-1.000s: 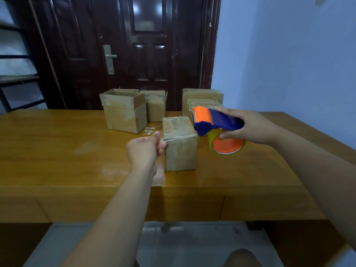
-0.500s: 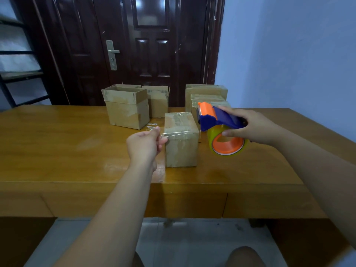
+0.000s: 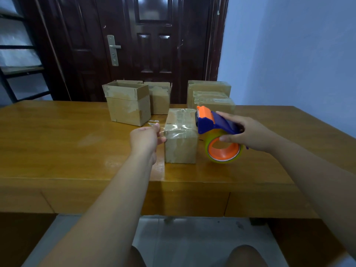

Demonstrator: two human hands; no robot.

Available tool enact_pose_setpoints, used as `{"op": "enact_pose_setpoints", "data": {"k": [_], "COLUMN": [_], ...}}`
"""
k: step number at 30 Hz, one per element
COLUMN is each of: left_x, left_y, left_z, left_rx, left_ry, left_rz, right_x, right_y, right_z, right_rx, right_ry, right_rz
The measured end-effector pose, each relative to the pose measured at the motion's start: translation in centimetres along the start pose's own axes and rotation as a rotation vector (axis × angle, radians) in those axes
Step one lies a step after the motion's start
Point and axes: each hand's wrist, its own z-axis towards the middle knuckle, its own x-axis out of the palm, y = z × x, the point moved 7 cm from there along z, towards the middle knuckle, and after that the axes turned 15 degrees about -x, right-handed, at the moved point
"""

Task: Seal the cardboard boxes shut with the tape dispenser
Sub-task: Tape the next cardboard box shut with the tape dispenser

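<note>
Since a moment ago, the left hand (image 3: 146, 138) has come in closer to the small box (image 3: 181, 149), and its thumb now touches the box's left side. The strip of clear tape (image 3: 177, 132), which was pulled tight in the air before, now lies over the near top edge of the box.

Down low and closest of all, two bare knees (image 3: 246, 255) show above the grey floor (image 3: 192, 237). Next comes the wooden table (image 3: 57, 143), and both arms reach out over it. The hands are apart, one on each side of the small box.

The left hand has curled fingers and pinches the end of the strip at the box's left side. The small box stands near the middle of the table with its top closed.

Just to its right, the right hand (image 3: 248, 134) grips the tape dispenser (image 3: 213, 122). The fingers wrap over the blue handle and the thumb sits on the roll of tape (image 3: 223, 160). The orange head is up by the box's top right edge, but I cannot tell if it touches.

Farther back on the left stands an open box (image 3: 128, 108), with a second open box (image 3: 159, 101) behind it. On the right are two shut boxes (image 3: 213, 102), close together.

Behind everything is a dark door (image 3: 154, 45) with a silver handle (image 3: 113, 49). A shelf (image 3: 19, 70) is at the far left and a pale blue wall (image 3: 289, 54) is at the right.
</note>
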Motion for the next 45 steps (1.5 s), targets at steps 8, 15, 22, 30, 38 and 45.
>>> {"op": "enact_pose_setpoints", "data": {"k": [8,15,22,30,38,45], "left_x": [0.1,0.9,1.0,2.2,0.1,2.2], "left_y": [0.1,0.9,0.8,1.0,0.7,-0.3], "left_z": [1.2,1.1,0.3,-1.6,-0.4,-2.5], "left_rx": [-0.101,-0.315,-0.346,-0.336,-0.003,0.734], "left_ry": [0.018,0.130,0.076,0.104,-0.142,-0.100], "left_rz": [0.078,0.032,0.026,-0.123,-0.094,0.588], "right_x": [0.7,0.9,1.6,2.3,2.5,2.7], "right_y": [0.4,0.5,0.2,-0.1,-0.2,-0.4], "right_z": [0.5,0.8,1.0,0.6,0.4,0.4], "right_rx": [-0.004,0.025,0.070,0.132,0.183,0.230], "right_ry": [-0.025,-0.035,-0.039,-0.070,-0.114,-0.124], "right_rz": [-0.006,0.017,0.133,0.200,0.232,0.254]}}
